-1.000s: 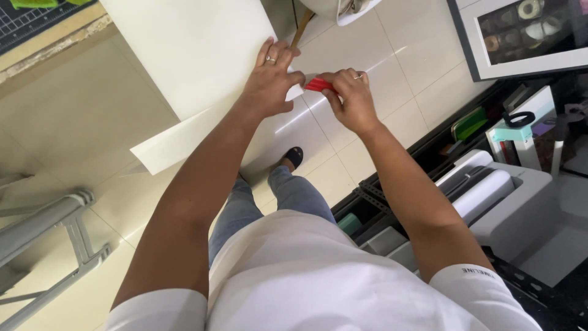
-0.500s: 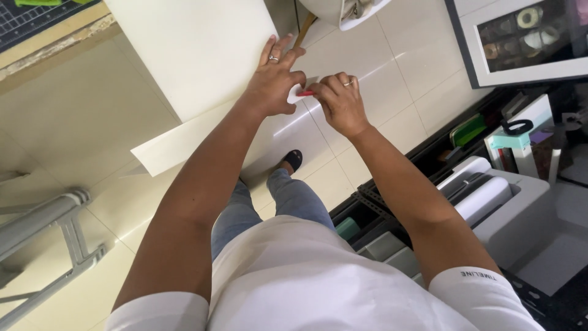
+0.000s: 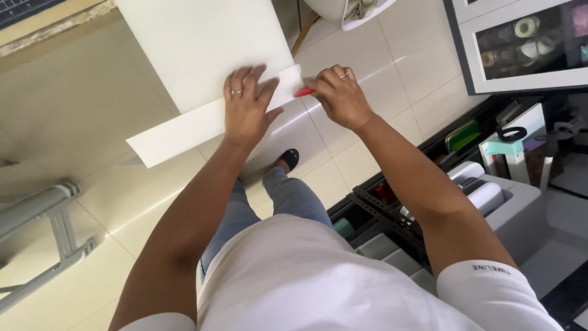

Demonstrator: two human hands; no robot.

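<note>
A large white sheet lies on the work surface, with a long white strip along its near edge. My left hand, wearing a ring, presses flat on the strip and sheet with fingers spread. My right hand, also ringed, is closed around a small red cutter, whose tip meets the strip's right end.
A beige tabletop lies to the left, with grey metal legs below. Tiled floor lies ahead. At right stand a grey machine, a black rack of supplies and a framed glass cabinet.
My left hand has slid down from the sheet's edge onto the strip. My right hand with the red cutter stays at the strip's right end; the view has shifted closer.
</note>
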